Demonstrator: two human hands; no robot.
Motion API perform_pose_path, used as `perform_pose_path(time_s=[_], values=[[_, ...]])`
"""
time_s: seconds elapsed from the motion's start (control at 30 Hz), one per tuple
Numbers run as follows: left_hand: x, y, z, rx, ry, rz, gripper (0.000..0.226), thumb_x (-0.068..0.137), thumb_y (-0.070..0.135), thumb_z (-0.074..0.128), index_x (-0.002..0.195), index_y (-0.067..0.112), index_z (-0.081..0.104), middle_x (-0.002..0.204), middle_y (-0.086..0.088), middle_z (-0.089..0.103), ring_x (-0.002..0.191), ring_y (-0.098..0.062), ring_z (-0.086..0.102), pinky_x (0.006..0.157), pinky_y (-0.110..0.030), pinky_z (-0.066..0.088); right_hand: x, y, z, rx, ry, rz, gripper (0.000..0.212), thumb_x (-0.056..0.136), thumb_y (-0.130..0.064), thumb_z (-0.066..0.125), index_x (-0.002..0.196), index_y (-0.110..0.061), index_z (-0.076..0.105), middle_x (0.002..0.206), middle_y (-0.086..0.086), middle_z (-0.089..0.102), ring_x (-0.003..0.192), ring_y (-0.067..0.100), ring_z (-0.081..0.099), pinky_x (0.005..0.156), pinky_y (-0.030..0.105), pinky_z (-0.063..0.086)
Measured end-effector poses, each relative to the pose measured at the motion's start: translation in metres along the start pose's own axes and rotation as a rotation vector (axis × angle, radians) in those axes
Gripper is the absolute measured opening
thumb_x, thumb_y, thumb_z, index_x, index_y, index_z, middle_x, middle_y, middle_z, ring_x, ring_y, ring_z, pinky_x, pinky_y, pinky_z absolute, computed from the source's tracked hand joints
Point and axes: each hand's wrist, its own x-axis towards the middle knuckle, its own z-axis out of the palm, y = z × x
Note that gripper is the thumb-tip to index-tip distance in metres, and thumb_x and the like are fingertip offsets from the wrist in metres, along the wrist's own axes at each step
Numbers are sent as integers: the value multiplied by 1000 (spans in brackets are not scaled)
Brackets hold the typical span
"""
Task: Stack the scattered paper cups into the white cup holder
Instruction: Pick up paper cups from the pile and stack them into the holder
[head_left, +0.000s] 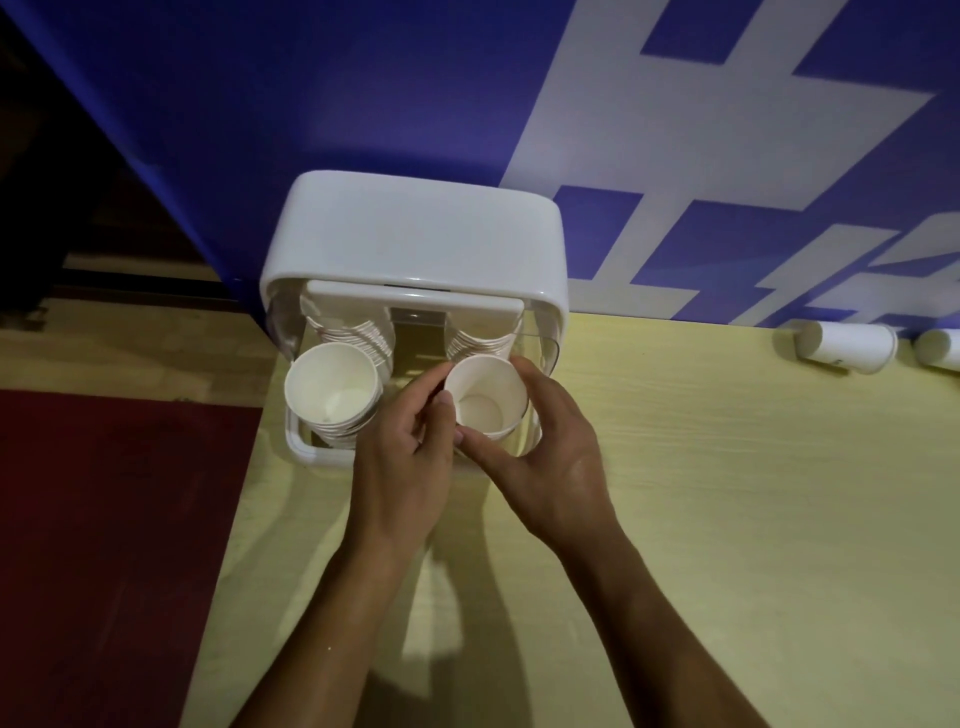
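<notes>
Blue panel (363, 78) with white markings stands behind the pale wooden worktop (727, 519). White cup holder (415, 234) sits at the worktop's left edge, against the panel, holding two stacks. Left hand (410, 452) and right hand (550, 467), close together, both grip the top cup (485, 400) of the right stack. Left stack (332, 395) is untouched. Two loose cups (844, 345) lie on their sides far right.
</notes>
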Motion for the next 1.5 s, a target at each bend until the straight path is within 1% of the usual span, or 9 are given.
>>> perform_pose_path(time_s=[0.23,0.33,0.47,0.67,0.97,1.07,1.2,1.33,1.5], values=[[-7,6,-5,42,22,69,34,107,35,54,140,31,63,127,14,69,107,-5,70,91,-20,55,-5,-5,-11,-6,-10,56,92,71,-69,82,148,-44,40,132,-25,60,124,-7,52,95,15,46],[-26,24,-6,139,114,258,36,103,32,55,135,19,66,132,7,68,125,-2,60,98,-5,40,-20,4,-39,-26,41,99,99,73,-75,75,156,-36,39,143,-21,56,130,-6,50,101,10,39],[-41,56,32,111,54,524,32,99,22,57,125,8,70,127,3,68,125,2,57,105,-12,40,-41,35,-98,-18,139,216,82,77,-71,71,147,-33,52,131,-27,62,119,-16,53,97,5,43],[-18,99,189,269,-324,521,43,99,40,60,138,23,62,138,6,63,124,-8,59,94,-18,46,-60,108,-204,96,340,441,60,83,-59,71,134,-27,65,115,-21,72,106,-8,66,96,24,54],[26,108,473,826,-518,636,84,85,49,77,154,18,39,159,-5,42,145,-26,39,116,-42,37,-81,244,-374,147,451,657,35,91,-40,76,122,-27,70,101,-14,76,91,-4,71,76,12,54],[39,94,519,987,-450,704,93,75,47,86,153,15,44,154,-11,49,137,-34,47,110,-51,39,-77,285,-423,142,482,739,30,92,-40,75,119,-28,71,98,-13,76,87,-5,71,76,12,54],[47,88,545,1038,-315,771,85,72,36,90,144,12,51,137,-14,59,115,-38,55,94,-51,41,-55,328,-469,266,572,867,37,93,-47,73,118,-20,73,102,-6,78,89,11,76,91,43,61],[48,87,548,982,-254,801,72,74,28,88,136,10,56,128,-15,65,110,-38,60,92,-51,38,-2,354,-500,628,692,985,41,95,-45,71,108,-6,69,103,8,73,81,27,72,78,42,62],[47,93,538,919,-342,699,75,76,33,90,135,7,52,123,-18,62,106,-39,61,89,-52,49,69,391,-526,901,678,1062,59,86,-61,75,106,-6,64,77,7,41,59,21,43,70,40,47]])
